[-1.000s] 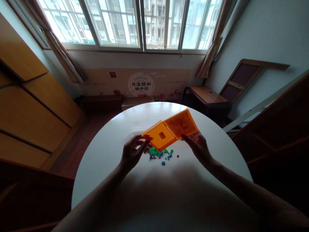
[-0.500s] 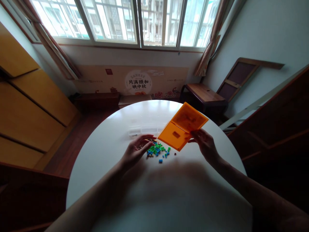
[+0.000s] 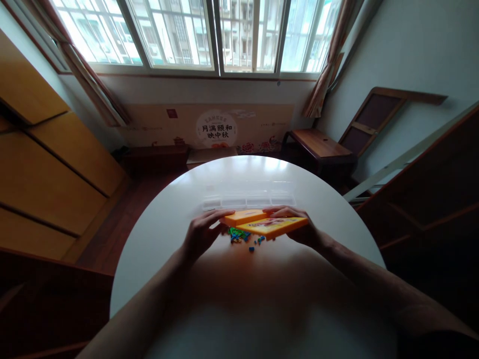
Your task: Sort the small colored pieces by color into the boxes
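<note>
Above the white table, both hands grip an orange hinged plastic case point(image 3: 245, 216), which is tilted with its printed outer face up. My left hand point(image 3: 201, 230) has its fingers on the case's left end. At the other end my right hand point(image 3: 295, 227) clasps the case, its fingers over the far edge and partly hidden behind the printed panel. Beneath the case lies a pile of small green and blue building bricks point(image 3: 238, 234), partly covered by it. A single blue brick point(image 3: 251, 249) rests apart, nearer to me.
A clear divided plastic box point(image 3: 258, 201) stands behind the case on the round white table point(image 3: 157, 259). Beyond the table are a wooden stool point(image 3: 318, 142) at right and a low box point(image 3: 211, 154) under the window. Yellow cabinets point(image 3: 56, 184) line the left wall.
The orange case has turned over, from its inner side facing me to its printed outside up. It moved left and lower over the bricks, and my left hand has taken hold of it.
</note>
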### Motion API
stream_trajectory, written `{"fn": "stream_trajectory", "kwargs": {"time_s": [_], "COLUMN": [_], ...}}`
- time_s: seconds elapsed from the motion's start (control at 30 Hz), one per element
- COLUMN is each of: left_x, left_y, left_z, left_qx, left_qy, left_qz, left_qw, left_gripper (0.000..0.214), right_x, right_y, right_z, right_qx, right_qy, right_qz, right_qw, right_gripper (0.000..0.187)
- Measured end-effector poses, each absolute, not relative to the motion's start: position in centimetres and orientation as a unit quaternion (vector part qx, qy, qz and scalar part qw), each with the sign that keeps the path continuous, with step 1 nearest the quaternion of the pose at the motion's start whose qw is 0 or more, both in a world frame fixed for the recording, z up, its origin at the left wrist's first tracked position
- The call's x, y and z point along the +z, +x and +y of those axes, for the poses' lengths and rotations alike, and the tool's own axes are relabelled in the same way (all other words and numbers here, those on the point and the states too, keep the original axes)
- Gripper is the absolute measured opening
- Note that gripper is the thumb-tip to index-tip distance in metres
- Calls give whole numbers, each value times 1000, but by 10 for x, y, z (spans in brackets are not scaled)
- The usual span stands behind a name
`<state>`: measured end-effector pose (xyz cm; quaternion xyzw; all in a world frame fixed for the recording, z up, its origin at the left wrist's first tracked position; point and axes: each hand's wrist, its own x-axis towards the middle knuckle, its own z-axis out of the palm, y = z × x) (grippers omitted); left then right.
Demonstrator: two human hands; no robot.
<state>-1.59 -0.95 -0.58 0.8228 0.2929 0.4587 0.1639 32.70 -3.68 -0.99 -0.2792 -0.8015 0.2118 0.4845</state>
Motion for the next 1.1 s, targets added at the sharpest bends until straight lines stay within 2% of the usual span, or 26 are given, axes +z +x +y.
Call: {"fn": "stream_trajectory", "kwargs": {"time_s": [0.2, 0.4, 0.57, 0.67, 0.8, 0.9, 1.1], "left_x": [-5, -9, -9, -12, -14, -10, 2], "left_y": [-24, -22, -13, -7, -5, -8, -20], "left_z": [-5, -5, -8, -8, -8, -8, -2], "left_qx": [449, 443, 465, 477, 463, 435, 424], "left_qy": [860, 867, 842, 825, 824, 834, 793], "left_qz": [232, 221, 253, 277, 294, 309, 431], "left_qw": [67, 53, 101, 124, 143, 140, 83], "left_gripper": [30, 34, 28, 24, 27, 30, 28], "right_x": [-6, -6, -9, -16, -19, -13, -3], "right_y": [340, 345, 337, 328, 326, 337, 400], "right_z": [-33, -37, -44, -41, -33, -31, -32], "right_qx": [129, 144, 224, 219, 267, 308, 263], "right_qy": [-171, -191, -300, -405, -451, -452, -522], "right_qz": [-882, -878, -779, -697, -623, -582, -533], "right_qw": [420, 414, 504, 550, 580, 602, 611], "right_gripper": [27, 26, 19, 21, 35, 38, 41]}}
